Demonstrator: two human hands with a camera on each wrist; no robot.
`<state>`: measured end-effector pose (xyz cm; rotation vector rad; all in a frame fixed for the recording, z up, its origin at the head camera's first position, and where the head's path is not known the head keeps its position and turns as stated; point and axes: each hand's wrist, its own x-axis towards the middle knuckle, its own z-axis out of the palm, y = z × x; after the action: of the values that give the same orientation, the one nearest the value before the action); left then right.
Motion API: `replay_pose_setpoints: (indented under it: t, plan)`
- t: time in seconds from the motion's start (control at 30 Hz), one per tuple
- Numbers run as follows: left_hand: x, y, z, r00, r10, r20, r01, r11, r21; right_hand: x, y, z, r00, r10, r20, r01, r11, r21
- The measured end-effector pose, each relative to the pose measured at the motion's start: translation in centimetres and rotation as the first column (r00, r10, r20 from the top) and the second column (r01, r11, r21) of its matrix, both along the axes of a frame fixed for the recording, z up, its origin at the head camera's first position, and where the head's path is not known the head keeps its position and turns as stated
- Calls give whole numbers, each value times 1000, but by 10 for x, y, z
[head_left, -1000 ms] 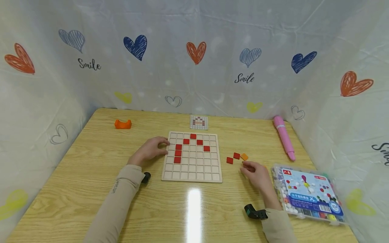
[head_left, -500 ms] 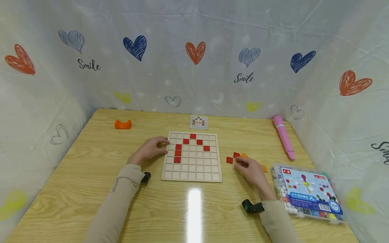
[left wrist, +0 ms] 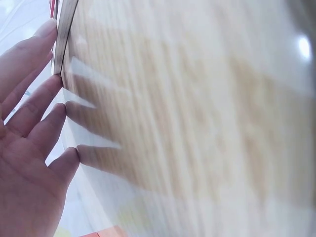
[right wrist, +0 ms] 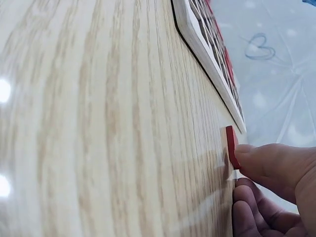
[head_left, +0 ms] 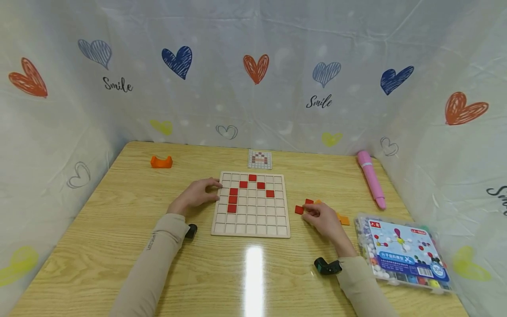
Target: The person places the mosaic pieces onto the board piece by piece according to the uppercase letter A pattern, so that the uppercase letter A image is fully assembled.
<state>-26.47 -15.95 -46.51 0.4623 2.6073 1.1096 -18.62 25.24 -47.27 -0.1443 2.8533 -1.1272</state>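
My left hand (head_left: 196, 193) rests at the left edge of a wooden grid board (head_left: 261, 224), its fingers fairly straight and the tips touching the rim. Several red square tiles (head_left: 252, 178) sit in the board's cells, in a slanting arch with a column on the left. Right of the board, my right hand (head_left: 323, 220) pinches a loose red tile (right wrist: 232, 148) lying on the table, thumb against it and the other fingers curled behind. Another red tile (head_left: 309, 201) lies just beyond the fingertips. Orange tiles (head_left: 343, 219) lie partly hidden by the hand.
A small pattern card (head_left: 259, 159) lies behind the board. An orange tape-dispenser-like piece (head_left: 161, 162) stands at the back left. A pink pen-shaped object (head_left: 371, 179) lies at the back right, with a clear box of molecular-model parts (head_left: 408, 251) nearer me. A patterned curtain surrounds the table.
My right hand has moved left from beside the orange tile to the nearer red tile, uncovering an orange tile on its right. The left hand and the board stay in place.
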Motion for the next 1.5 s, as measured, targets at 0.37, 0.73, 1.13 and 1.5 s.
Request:
replay_pose_setpoints:
  t: [0.37,0.73,1.13,1.5]
  plan:
    - [-1,0,1,1000,-3,-11,3,1000,-11,-3,-1,0,999,30,-11,-30,999,34]
    - [-2,-2,2,998,-39,-57,37,999,-27,-8,-4,-2,999,51,-16,-49,995,81]
    - [-4,-2,-1,999,-27,-46,28,1000,10,-8,-5,1,998,51,-23,-49,996,76]
    - [-5,-3,-2,999,-18,-38,20,999,31,-10,-8,1,997,68,-43,-63,993,99]
